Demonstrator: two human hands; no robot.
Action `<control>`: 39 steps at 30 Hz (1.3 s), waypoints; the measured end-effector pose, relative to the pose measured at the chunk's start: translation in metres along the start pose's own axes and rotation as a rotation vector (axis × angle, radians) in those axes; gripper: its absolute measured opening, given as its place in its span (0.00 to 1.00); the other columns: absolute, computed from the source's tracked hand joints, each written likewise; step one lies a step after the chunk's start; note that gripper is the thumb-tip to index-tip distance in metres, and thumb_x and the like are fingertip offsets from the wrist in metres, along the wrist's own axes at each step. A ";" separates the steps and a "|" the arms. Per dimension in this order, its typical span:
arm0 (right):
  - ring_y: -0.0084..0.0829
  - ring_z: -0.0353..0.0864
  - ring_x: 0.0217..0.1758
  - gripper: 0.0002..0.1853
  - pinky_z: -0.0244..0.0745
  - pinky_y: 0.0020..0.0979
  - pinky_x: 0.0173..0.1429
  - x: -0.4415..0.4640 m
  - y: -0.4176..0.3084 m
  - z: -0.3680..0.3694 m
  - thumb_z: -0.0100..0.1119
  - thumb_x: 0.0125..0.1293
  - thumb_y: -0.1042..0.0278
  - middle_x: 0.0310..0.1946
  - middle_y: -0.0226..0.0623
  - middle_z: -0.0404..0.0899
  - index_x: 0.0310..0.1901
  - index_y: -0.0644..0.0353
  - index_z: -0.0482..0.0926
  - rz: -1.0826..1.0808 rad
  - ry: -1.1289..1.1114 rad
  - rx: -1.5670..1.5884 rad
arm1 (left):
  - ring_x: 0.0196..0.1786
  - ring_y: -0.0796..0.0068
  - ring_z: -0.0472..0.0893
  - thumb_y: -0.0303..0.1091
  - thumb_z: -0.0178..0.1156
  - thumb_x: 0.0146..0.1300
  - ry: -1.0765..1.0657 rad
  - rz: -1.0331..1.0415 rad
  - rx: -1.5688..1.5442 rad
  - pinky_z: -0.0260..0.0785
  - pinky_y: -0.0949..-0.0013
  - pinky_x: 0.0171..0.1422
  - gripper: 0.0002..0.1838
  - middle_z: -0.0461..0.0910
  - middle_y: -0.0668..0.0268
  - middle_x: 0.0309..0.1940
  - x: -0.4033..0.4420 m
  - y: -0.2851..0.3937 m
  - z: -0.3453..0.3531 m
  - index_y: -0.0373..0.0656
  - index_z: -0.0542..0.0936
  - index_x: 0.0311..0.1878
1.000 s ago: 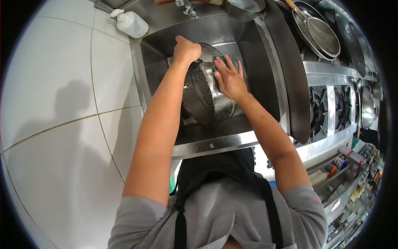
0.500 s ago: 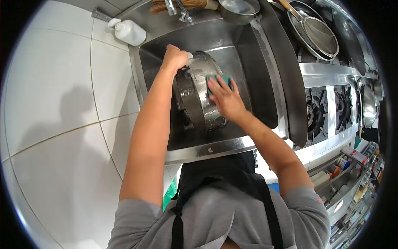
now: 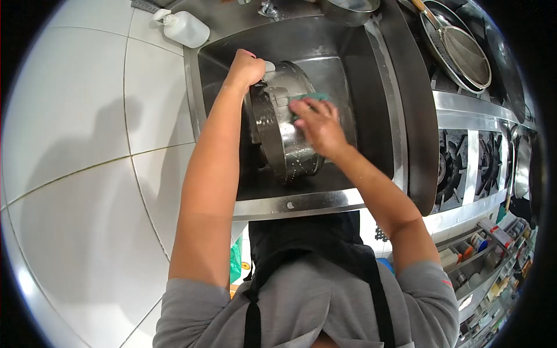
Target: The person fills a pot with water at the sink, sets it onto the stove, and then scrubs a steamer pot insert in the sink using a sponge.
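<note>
A round metal pot point(image 3: 296, 136) lies tipped on its side in the steel sink point(image 3: 377, 127). Its outer wall is wet, with a row of small bright dots near the lower end. My left hand point(image 3: 245, 69) is closed at the pot's upper left, by a pale handle-like piece point(image 3: 269, 66); the exact grip is partly hidden. Against the outer wall, my right hand point(image 3: 319, 122) presses a green scouring pad point(image 3: 316, 97), mostly covered by the fingers.
On the sink's back left corner stands a white pump bottle point(image 3: 185, 29). Behind the sink are a tap point(image 3: 268, 8) and a metal bowl point(image 3: 351, 7). Past the right-hand metal guard point(image 3: 420, 116) are a strainer point(image 3: 467, 57), pans and gas burners point(image 3: 449, 165). A tiled wall point(image 3: 69, 145) borders the left.
My right hand and the pad have shifted slightly along the pot's wall. The left hand keeps its hold. The whole view has tilted slightly, showing less behind the sink.
</note>
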State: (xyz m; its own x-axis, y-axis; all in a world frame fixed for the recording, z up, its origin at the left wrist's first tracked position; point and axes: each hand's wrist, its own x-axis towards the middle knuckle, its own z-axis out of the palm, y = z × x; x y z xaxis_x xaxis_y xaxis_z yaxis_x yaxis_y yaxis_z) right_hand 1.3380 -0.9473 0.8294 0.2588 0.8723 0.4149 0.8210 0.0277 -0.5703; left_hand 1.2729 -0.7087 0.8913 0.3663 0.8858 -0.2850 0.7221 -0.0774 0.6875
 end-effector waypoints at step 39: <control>0.43 0.82 0.38 0.09 0.69 0.39 0.47 0.076 0.012 0.007 0.68 0.64 0.63 0.34 0.37 0.84 0.42 0.55 0.81 0.088 -0.018 0.327 | 0.21 0.71 0.63 0.20 0.50 0.52 -0.171 -0.098 -0.032 0.47 0.59 0.23 0.10 0.61 0.68 0.18 0.023 -0.017 -0.034 0.43 0.66 0.17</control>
State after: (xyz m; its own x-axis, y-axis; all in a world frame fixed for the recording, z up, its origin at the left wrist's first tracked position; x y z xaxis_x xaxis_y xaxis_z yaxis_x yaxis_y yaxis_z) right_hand 1.3635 -0.8775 0.8488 0.3096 0.8867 0.3434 0.5887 0.1048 -0.8015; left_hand 1.2490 -0.6717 0.8959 0.3921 0.7972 -0.4590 0.7408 0.0222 0.6714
